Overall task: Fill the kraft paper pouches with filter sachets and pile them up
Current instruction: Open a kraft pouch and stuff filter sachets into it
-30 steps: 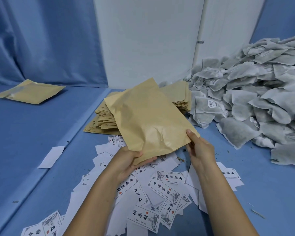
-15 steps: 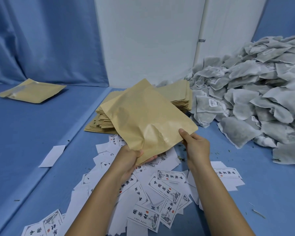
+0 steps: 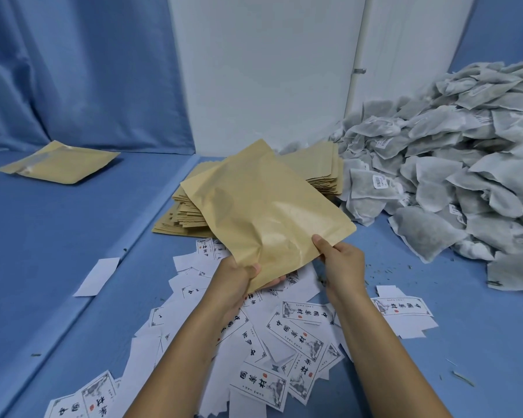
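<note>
I hold one kraft paper pouch [image 3: 263,206] in the air above the blue surface, its near edge toward me. My left hand [image 3: 239,277] grips the near left corner, thumb on top. My right hand [image 3: 343,262] pinches the near right edge. Behind the pouch lies a stack of empty kraft pouches [image 3: 317,168]. A large heap of grey-white filter sachets [image 3: 453,176] fills the right side. One flat kraft pouch [image 3: 59,162] lies alone at the far left.
Several white printed labels [image 3: 296,330] are scattered on the blue cloth [image 3: 477,357] under my forearms. A loose white slip [image 3: 98,276] lies to the left. A white panel [image 3: 269,70] and blue curtain stand at the back.
The held pouch has tipped slightly and its near edge has come lower and closer to me. My right hand slid a little left along the edge. Both hands keep their hold.
</note>
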`<control>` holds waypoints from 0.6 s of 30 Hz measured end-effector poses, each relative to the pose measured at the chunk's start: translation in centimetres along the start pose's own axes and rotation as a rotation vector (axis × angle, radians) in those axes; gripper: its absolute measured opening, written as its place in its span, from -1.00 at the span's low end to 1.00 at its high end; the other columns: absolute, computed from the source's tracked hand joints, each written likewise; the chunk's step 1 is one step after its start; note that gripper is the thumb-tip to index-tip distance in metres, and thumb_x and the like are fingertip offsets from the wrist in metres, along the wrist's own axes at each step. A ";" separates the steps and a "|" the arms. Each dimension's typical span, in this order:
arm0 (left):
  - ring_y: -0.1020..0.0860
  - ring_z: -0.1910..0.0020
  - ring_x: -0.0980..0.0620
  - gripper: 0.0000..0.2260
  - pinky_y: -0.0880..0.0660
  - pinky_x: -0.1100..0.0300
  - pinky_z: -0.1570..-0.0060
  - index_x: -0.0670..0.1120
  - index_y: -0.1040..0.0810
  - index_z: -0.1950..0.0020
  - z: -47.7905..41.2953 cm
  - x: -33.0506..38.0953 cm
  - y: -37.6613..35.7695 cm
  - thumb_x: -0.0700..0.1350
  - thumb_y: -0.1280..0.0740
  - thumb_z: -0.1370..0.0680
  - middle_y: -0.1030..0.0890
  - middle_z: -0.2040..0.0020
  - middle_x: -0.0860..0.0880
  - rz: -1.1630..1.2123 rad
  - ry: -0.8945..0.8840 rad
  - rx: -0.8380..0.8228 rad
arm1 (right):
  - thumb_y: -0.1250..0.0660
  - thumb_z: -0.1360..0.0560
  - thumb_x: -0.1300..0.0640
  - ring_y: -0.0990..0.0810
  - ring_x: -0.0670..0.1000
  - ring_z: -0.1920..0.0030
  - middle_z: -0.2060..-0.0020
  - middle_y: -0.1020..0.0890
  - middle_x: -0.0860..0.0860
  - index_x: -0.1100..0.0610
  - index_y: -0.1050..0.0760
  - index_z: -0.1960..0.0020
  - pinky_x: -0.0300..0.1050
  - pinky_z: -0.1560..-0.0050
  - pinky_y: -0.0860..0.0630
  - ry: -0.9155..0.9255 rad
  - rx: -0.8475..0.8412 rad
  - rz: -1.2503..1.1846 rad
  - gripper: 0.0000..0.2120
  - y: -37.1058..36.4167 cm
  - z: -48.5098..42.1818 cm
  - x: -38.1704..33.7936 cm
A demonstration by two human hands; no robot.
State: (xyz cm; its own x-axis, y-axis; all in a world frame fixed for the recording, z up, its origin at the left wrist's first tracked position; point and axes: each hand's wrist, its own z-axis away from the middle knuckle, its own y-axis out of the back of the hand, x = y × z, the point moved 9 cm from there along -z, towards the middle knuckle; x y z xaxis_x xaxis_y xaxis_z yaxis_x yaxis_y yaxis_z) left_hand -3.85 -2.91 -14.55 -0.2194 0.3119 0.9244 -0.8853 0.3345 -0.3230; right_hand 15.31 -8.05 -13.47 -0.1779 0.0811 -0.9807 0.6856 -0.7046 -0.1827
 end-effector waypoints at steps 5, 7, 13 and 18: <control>-0.68 0.15 -0.14 -0.77 -0.61 0.15 0.15 -0.14 -0.53 -0.11 -0.3 0.0 0.7 -0.38 -0.16 -0.61 -0.68 0.01 -0.13 -0.045 -0.017 0.056 | -0.45 -0.46 0.19 -0.38 -0.07 0.50 0.52 -0.47 0.03 0.19 -0.47 0.48 -0.29 0.44 -0.35 -0.048 -0.104 0.021 -0.64 -1.3 0.4 0.5; -0.66 0.05 -0.12 -0.76 -0.57 0.10 0.00 -0.13 -0.54 -0.14 -0.3 -0.2 1.0 -0.38 -0.18 -0.60 -0.67 -0.01 -0.09 -0.075 -0.013 0.082 | -0.44 -0.47 0.17 -0.33 0.00 0.43 0.45 -0.42 0.09 0.25 -0.43 0.39 -0.21 0.37 -0.29 -0.001 -0.106 0.102 -0.67 -1.4 0.4 0.0; -0.59 -0.08 -0.10 -0.78 -0.47 0.00 -0.21 -0.13 -0.54 -0.15 -0.4 -0.3 1.2 -0.35 -0.21 -0.60 -0.65 -0.05 -0.09 -0.128 -0.009 0.127 | -0.46 -0.45 0.14 -0.29 -0.01 0.45 0.45 -0.40 0.10 0.23 -0.40 0.42 -0.23 0.42 -0.23 -0.011 -0.104 0.121 -0.63 -1.4 0.8 0.1; -0.59 -0.05 -0.04 -0.77 -0.49 0.16 -0.03 -0.11 -0.54 -0.15 -0.2 -0.2 1.0 -0.35 -0.22 -0.60 -0.65 -0.03 -0.06 -0.174 -0.038 0.120 | -0.46 -0.46 0.16 -0.29 -0.04 0.47 0.48 -0.40 0.07 0.19 -0.36 0.45 -0.24 0.46 -0.22 -0.017 -0.107 0.184 -0.60 -1.4 0.8 0.2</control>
State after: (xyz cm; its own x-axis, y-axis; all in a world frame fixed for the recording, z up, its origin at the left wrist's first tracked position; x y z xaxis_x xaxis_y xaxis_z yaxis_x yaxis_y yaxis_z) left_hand -4.66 -2.48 -15.10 -0.0725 0.2247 0.9717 -0.9530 0.2717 -0.1340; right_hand 13.70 -7.61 -13.35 -0.0540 -0.0551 -0.9970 0.7787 -0.6274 -0.0075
